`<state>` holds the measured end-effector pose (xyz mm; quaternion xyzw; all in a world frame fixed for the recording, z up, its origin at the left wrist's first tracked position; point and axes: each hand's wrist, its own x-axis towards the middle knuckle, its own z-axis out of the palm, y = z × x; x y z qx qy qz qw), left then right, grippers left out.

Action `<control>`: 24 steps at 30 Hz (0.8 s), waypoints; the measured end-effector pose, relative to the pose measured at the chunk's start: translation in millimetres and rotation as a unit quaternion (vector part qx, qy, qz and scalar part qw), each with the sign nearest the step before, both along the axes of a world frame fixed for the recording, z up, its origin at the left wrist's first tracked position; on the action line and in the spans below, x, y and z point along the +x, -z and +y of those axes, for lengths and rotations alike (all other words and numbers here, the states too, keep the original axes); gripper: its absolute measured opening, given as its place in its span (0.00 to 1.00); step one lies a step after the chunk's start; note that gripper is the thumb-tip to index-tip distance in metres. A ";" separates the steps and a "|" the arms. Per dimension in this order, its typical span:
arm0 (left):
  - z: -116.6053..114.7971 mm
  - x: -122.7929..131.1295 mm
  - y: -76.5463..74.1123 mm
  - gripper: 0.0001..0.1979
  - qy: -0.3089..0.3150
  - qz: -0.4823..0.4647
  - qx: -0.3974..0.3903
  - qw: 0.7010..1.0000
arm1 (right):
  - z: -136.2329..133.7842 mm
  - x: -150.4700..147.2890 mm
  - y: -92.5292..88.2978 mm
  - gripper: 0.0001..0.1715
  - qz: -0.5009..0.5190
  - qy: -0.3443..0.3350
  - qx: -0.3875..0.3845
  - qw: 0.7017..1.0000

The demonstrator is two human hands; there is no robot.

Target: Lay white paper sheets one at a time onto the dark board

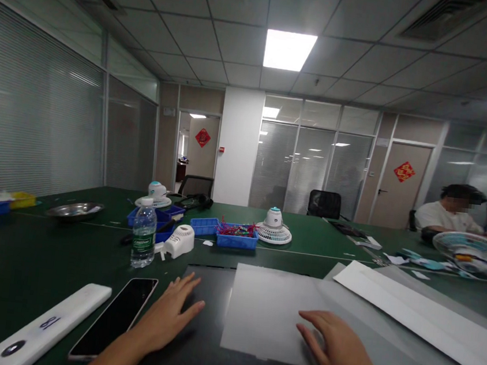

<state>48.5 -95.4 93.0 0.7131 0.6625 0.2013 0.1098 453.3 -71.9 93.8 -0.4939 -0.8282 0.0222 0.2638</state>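
Observation:
A dark flat panel (207, 318) lies on the green table in front of me, and a translucent whitish sheet (268, 313) covers its right part. My left hand (171, 311) is over the panel's left side with fingers spread, holding nothing; I cannot tell if it touches the surface. Over the right of the sheet is my right hand (335, 346), its thumb and fingers apart and nothing between them. Larger translucent sheets (395, 355) extend to the right, beside a long white board (421, 317).
Left of the panel lie a phone (119, 314) and a long white device (48, 324). Beyond stand a water bottle (144, 236), a white plastic housing (180, 241), a blue tray of wires (238, 237) and a fan part (273, 229). A person (453, 213) sits at far right.

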 end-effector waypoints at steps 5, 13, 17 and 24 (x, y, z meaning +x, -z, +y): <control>0.1 -1.8 0.8 0.39 0.006 -0.008 0.000 1.000 | -1.2 3.0 -4.3 0.28 -0.043 -0.128 -0.105 0.985; -1.5 -4.2 -0.3 0.36 0.018 0.000 -0.014 1.000 | 0.7 5.5 -9.2 0.32 -0.037 -0.044 -0.050 0.997; 2.0 -10.5 4.0 0.32 0.020 -0.011 -0.007 1.000 | -0.1 8.3 -19.8 0.31 -0.028 -0.056 -0.072 0.995; 14.5 -19.2 17.9 0.33 -0.013 -0.036 0.010 0.999 | -8.3 2.4 -23.9 0.24 -0.009 -0.184 -0.096 0.978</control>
